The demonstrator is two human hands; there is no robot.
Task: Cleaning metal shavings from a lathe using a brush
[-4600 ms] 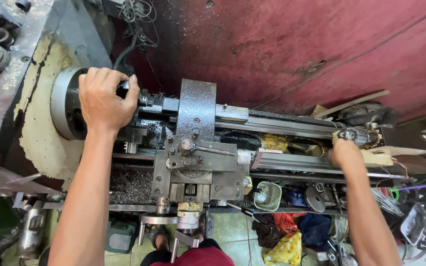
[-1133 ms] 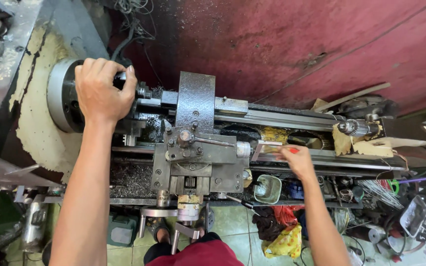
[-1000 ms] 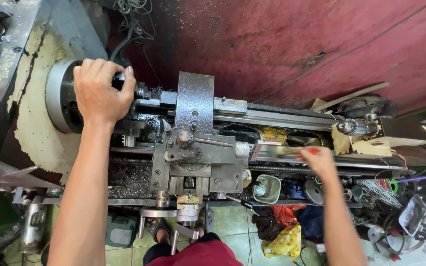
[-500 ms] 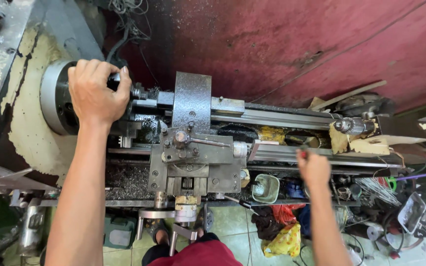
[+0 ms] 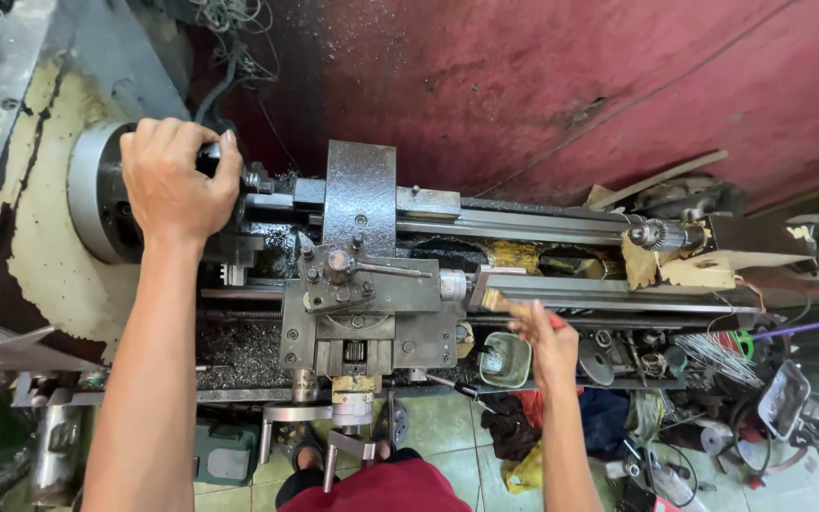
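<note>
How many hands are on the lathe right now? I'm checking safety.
1: the left hand grips the chuck. The right hand holds a small brush just above the bed rails, not clearly touching them.

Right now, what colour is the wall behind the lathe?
Dark red, stained and scuffed: the wall shows best in the head view, above the lathe.

One lathe point(image 5: 362, 284) across the middle of the frame, one round chuck point(image 5: 97, 194) at upper left, two hands, left hand point(image 5: 174, 180), right hand point(image 5: 552, 346), one small brush point(image 5: 504, 305), one green cup point(image 5: 504, 360) at lower centre.
</note>
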